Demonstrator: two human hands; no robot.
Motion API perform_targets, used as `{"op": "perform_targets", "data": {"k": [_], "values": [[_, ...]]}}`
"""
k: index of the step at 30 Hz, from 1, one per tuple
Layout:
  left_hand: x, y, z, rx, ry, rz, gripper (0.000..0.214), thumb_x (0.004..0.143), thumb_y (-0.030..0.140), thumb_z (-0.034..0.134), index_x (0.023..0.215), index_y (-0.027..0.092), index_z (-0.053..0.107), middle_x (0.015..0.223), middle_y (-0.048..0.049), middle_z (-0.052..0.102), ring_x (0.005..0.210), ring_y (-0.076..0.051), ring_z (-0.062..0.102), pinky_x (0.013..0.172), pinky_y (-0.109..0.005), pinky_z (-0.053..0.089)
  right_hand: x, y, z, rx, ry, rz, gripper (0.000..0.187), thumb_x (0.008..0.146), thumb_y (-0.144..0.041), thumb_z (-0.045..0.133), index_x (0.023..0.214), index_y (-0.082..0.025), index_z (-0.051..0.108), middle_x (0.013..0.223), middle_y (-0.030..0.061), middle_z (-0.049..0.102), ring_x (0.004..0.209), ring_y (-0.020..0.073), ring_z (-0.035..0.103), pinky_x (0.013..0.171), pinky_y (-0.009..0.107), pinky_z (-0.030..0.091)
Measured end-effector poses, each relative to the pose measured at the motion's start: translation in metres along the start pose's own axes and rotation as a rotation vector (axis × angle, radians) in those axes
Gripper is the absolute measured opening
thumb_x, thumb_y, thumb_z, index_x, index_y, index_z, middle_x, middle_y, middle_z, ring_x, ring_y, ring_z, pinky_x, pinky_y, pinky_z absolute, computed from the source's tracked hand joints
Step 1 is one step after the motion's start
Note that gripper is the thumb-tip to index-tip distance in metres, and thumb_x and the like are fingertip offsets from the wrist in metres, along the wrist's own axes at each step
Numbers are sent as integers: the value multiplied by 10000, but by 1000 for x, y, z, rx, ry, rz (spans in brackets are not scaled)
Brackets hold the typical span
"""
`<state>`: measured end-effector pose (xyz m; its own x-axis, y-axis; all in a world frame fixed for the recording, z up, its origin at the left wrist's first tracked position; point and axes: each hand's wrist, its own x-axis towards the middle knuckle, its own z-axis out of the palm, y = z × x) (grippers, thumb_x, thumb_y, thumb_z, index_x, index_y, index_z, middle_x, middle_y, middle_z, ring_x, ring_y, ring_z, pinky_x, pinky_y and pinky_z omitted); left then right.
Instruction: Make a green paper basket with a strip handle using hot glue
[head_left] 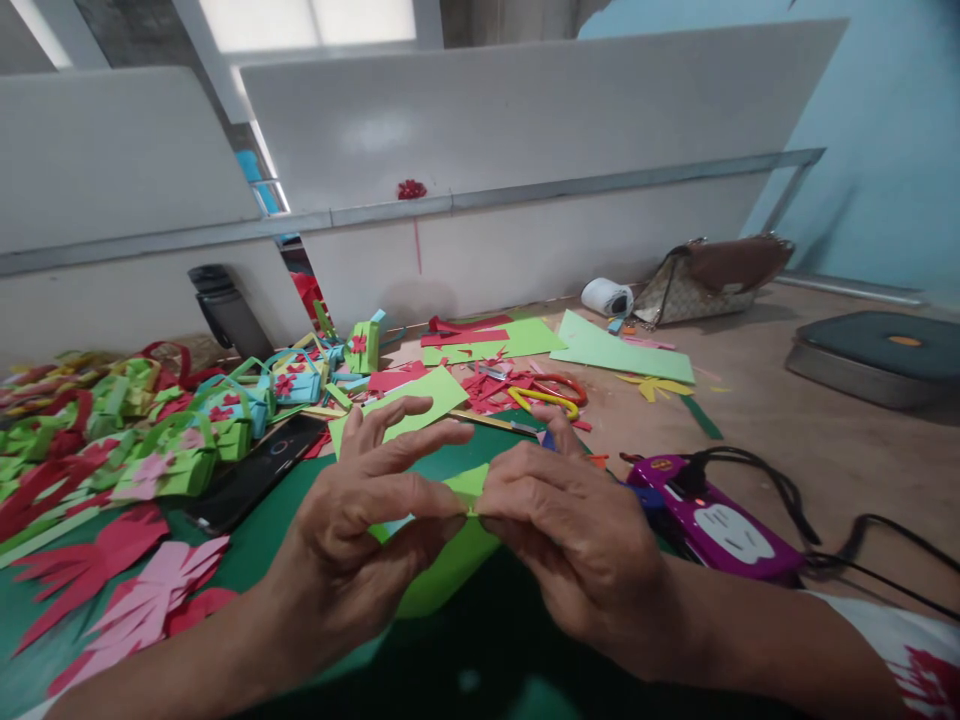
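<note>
A piece of bright green paper [450, 578] is held up between my two hands over the dark green mat [247, 560]. My left hand [375, 510] pinches its edge between thumb and index finger, the other fingers raised. Close beside it, my right hand [574, 530] grips the same paper with thumb and bent fingers, and the two sets of fingertips almost meet. A crease or fold seems to run where they pinch. Just beyond my hands lie a light green sheet [442, 390] and scissors with red and yellow handles [551, 397].
Small paper baskets [180, 450] crowd the left, near a black phone [262, 470] and pink paper cutouts [161, 590]. A dark bottle [229, 310] stands behind. On the right are a purple power strip [720, 520] with cables, a grey case [877, 355] and a handbag [712, 280].
</note>
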<state>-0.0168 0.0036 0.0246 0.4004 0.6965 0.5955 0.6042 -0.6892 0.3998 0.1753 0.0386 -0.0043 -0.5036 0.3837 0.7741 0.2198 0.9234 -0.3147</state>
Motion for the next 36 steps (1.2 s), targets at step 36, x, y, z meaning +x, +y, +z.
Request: {"op": "perform_targets", "data": {"k": [36], "values": [[-2,4,-9,223,-9,89,261,719,18,553,776,262,628,1276,22,580,1276,-310,384,1023,-577,318,3,1,-8,-229,-73,-181,143,763,-71,509,839,-155,598,739,16,652,775,180,588,1047,576,151]]}}
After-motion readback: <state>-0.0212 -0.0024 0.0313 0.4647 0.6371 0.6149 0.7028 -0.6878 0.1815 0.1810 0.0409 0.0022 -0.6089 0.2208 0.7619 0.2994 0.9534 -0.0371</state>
